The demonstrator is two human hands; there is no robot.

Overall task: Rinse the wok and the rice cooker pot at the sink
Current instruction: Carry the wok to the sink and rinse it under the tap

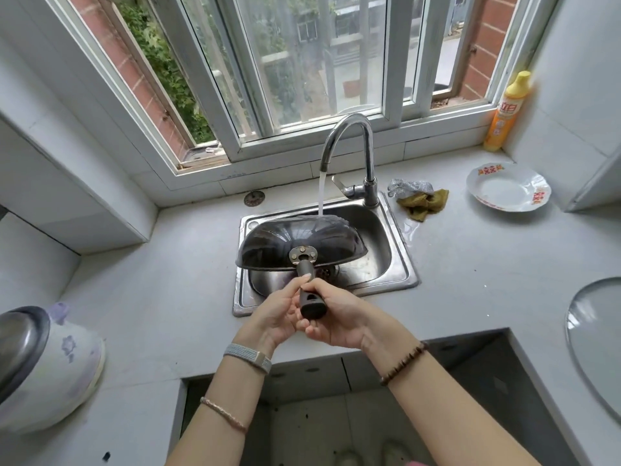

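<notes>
wok [299, 242] held over sink [403, 257], outer shell up, far rim under tap stream [321, 193] | handle [311, 297] runs near-to-far, straight ahead of hands | left hand [277, 314], right hand [337, 319] both curled round handle, side by side | rice cooker [57, 368] near left, nearer left hand

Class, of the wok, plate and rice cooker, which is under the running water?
The black wok, held by its handle over the sink, with the stream landing on its far rim; the plate and rice cooker stand off on the counter.

left hand [279, 312]: curled, gripping | right hand [337, 319]: curled, gripping | hands touching
</notes>
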